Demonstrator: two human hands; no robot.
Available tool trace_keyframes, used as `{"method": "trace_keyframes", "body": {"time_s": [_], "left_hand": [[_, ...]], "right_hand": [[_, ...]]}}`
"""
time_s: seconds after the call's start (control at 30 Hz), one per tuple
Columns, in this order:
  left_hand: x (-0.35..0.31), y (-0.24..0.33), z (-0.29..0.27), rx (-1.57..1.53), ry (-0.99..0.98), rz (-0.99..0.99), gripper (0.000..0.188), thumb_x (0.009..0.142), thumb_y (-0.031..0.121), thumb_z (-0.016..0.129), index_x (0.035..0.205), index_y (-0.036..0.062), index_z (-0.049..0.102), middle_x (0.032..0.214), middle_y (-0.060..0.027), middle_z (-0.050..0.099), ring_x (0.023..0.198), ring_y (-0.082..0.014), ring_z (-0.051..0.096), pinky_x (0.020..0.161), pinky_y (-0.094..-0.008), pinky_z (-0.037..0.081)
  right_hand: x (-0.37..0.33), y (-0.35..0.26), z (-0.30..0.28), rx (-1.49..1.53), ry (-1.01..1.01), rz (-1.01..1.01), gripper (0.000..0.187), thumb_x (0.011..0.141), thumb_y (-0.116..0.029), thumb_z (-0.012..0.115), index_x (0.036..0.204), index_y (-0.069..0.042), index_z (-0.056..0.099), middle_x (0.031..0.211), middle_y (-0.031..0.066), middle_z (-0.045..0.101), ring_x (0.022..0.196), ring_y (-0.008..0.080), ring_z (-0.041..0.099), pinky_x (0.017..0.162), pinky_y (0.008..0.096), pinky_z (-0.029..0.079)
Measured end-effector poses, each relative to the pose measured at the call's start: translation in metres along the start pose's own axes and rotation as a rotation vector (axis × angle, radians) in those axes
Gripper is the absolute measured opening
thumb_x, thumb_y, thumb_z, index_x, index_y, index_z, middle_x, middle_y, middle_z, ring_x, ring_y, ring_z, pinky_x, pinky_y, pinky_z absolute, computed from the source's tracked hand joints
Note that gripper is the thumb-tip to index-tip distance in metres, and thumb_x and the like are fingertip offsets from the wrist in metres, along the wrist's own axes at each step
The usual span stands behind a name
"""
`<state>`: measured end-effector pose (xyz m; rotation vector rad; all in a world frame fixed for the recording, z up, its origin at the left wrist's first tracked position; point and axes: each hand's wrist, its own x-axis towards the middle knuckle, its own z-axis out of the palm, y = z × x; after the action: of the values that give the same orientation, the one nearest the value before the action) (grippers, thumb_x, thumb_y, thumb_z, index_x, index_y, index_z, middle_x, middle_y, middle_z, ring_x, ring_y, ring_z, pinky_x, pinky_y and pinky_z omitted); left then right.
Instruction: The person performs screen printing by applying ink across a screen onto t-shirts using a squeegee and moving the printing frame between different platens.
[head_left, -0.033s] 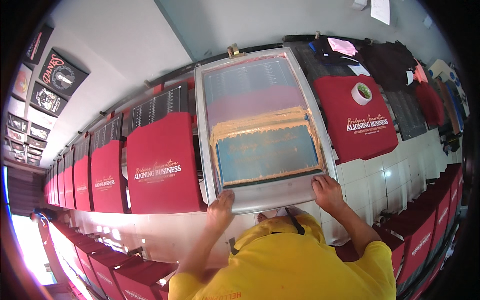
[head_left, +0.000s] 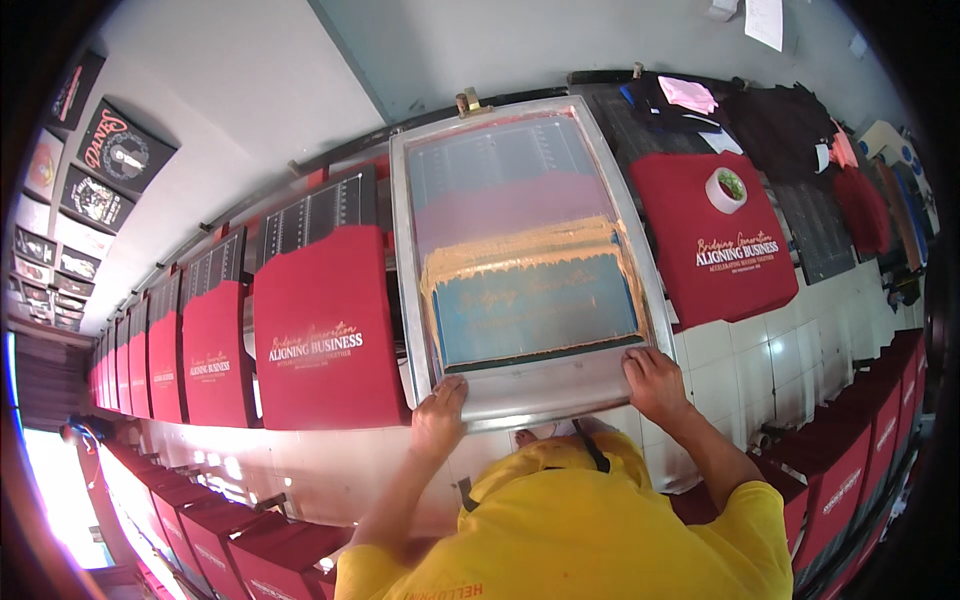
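A metal-framed printing screen lies over a red shirt on a dark board, directly in front of me. Orange-gold ink spreads across its mesh and down the sides of a blue-green stencil area. Faint lettering shows in that area. My left hand grips the frame's near left corner, with its fingers curled over the edge. At the near right corner my right hand holds the frame the same way. The undersides of both grips are hidden.
A printed red shirt lies on the board to the left, with several more in a row beyond. On the right-hand red shirt rests a tape roll. Dark and pink cloths lie farther back. More red-covered boards stand behind me.
The screen's near edge appears slightly lower in the picture. Both hands keep their grip on its corners.
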<state>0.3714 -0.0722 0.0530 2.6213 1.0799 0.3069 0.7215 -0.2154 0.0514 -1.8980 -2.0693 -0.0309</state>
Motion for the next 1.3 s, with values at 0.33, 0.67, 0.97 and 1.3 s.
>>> {"method": "trace_keyframes", "body": {"time_s": [0.33, 0.67, 0.97, 1.3], "left_hand": [[0.138, -0.071, -0.010, -0.009, 0.022, 0.048, 0.043, 0.065, -0.005, 0.063, 0.108, 0.0039, 0.065, 0.109, -0.0139, 0.067, 0.095, -0.0328, 0.067, 0.081, -0.0407, 0.056], [0.122, -0.047, -0.044, -0.021, -0.022, -0.011, 0.045, 0.065, -0.007, 0.062, 0.109, 0.0035, 0.067, 0.113, -0.0157, 0.067, 0.100, -0.0351, 0.065, 0.089, -0.0413, 0.054], [-0.019, 0.020, -0.018, -0.023, -0.048, -0.060, 0.053, 0.062, -0.011, 0.065, 0.114, -0.0007, 0.061, 0.122, -0.0163, 0.060, 0.117, -0.0354, 0.057, 0.097, -0.0409, 0.049], [-0.036, 0.032, -0.007, 0.044, -0.154, 0.035, 0.059, 0.070, -0.007, 0.060, 0.127, -0.0048, 0.047, 0.134, -0.0233, 0.045, 0.128, -0.0434, 0.042, 0.106, -0.0490, 0.039]], "right_hand": [[0.137, 0.070, 0.025, -0.047, -0.084, 0.014, 0.010, 0.073, -0.004, 0.061, 0.083, -0.002, 0.061, 0.088, 0.0127, 0.064, 0.089, 0.0309, 0.064, 0.071, 0.0424, 0.056], [0.119, 0.052, -0.011, -0.016, -0.098, 0.027, 0.011, 0.073, -0.006, 0.062, 0.084, -0.004, 0.062, 0.085, 0.0123, 0.062, 0.088, 0.0306, 0.063, 0.077, 0.0412, 0.054], [-0.016, -0.008, 0.002, 0.025, 0.028, 0.005, 0.024, 0.072, -0.011, 0.061, 0.095, -0.003, 0.060, 0.098, 0.0087, 0.058, 0.097, 0.0273, 0.058, 0.082, 0.0379, 0.052], [-0.041, -0.021, -0.007, 0.161, -0.090, 0.048, 0.067, 0.080, -0.047, 0.070, 0.119, 0.005, 0.056, 0.127, 0.0194, 0.052, 0.122, 0.0363, 0.046, 0.103, 0.0465, 0.039]]}}
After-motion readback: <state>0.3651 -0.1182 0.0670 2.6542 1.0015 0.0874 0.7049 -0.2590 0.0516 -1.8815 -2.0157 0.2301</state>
